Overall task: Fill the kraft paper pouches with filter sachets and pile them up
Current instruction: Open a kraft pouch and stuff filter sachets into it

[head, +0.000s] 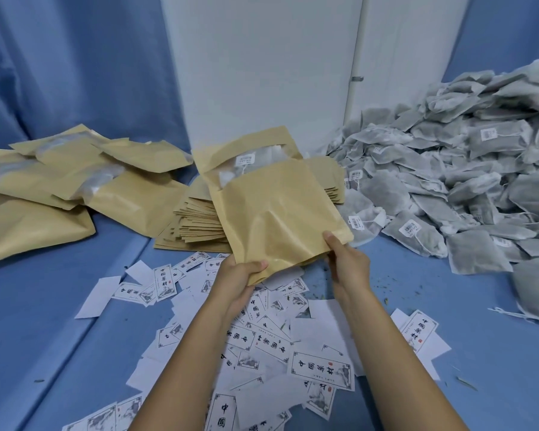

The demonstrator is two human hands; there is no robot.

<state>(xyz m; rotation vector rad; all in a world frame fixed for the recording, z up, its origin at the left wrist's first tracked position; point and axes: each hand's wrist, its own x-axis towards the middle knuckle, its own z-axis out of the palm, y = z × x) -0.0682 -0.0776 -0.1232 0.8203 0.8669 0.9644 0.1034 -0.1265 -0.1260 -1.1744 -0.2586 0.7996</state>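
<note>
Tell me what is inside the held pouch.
Filter sachets and a barcode tag show at the top of the kraft pouch; its paper front hides how many lie below.

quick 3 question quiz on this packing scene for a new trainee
1. True or false: the left hand and right hand both grip the kraft pouch at its near edge.
2. The heap of loose filter sachets lies to the person's: A) left B) right C) lap
3. What lies scattered beneath the forearms?

Key: 1 true; 2 B; 3 printed paper labels
</note>
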